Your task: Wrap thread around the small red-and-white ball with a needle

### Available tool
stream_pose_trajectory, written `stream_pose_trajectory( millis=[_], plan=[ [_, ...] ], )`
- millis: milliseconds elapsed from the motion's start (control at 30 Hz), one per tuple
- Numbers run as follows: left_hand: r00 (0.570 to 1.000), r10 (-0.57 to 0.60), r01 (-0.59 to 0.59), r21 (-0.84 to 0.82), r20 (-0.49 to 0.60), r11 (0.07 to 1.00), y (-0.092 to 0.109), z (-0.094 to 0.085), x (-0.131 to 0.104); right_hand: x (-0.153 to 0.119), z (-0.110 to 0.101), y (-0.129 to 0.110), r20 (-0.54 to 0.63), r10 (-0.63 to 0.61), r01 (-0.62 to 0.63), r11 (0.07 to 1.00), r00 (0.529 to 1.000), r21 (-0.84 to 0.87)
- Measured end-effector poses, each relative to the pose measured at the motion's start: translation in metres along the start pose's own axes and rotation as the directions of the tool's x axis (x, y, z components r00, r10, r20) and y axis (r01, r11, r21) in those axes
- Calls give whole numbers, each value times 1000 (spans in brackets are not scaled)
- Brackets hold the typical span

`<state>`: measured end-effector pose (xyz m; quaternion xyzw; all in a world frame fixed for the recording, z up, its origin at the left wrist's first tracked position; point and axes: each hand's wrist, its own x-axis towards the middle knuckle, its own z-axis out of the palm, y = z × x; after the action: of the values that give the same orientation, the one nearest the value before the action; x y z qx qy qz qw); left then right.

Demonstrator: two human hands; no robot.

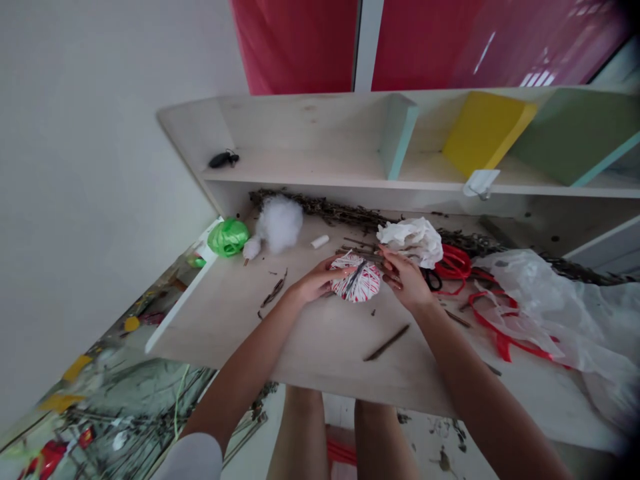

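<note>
At right hand (403, 275), twigs (366, 254) leftward

A round, slightly flattened ball (361, 287), wrapped in crisscrossing white strands with red showing between them, was held at the middle of the counter (320, 353). A dark, thin strip slanted across its top, and a pale end stuck up at its far edge. Just beyond it, thin, dark brown twigs (367, 253) lay loosely bunched, running roughly left to right.
</note>
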<state>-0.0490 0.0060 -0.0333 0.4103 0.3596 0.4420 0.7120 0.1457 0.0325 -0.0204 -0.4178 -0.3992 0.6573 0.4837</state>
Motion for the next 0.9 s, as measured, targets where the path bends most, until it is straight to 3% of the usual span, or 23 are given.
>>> stream_pose_trajectory(
  millis=[100, 233, 367, 467, 600, 667, 733, 800, 900],
  plan=[
    [998, -65, 66, -70, 17, 995, -3, -4, 1, 3, 0, 6, -73, -50, 43, 994, 996, -100],
    [978, -142, 102, -245, -150, 964, 0, -7, 4, 6, 2, 16, -81, -235, 192, 913, 969, -360],
    [938, -111, -10, -345, -328, 939, 8, -4, 7, 2, 8, 24, 49, -405, 359, 741, 913, -567],
    [917, -68, -72, -329, -392, 942, 8, -1, 10, -5, 13, 27, 162, -461, 443, 605, 872, -661],
    [917, -32, -93, -293, -397, 952, 2, -1, 13, -14, 16, 31, 350, -444, 527, 381, 825, -760],
    [914, 1, -119, -267, -406, 956, -1, -1, 14, -17, 17, 33, 414, -403, 548, 315, 816, -775],
    [901, 38, -145, -218, -431, 965, -4, 0, 16, -20, 19, 34, 458, -365, 568, 300, 811, -766],
    [872, 91, -174, -130, -482, 976, -6, 2, 17, -22, 22, 34, 478, -343, 582, 351, 809, -733],
    [781, 271, -261, 99, -563, 960, -9, 4, 19, -25, 29, 30, 435, -295, 521, 584, 851, -622]
  ],
)
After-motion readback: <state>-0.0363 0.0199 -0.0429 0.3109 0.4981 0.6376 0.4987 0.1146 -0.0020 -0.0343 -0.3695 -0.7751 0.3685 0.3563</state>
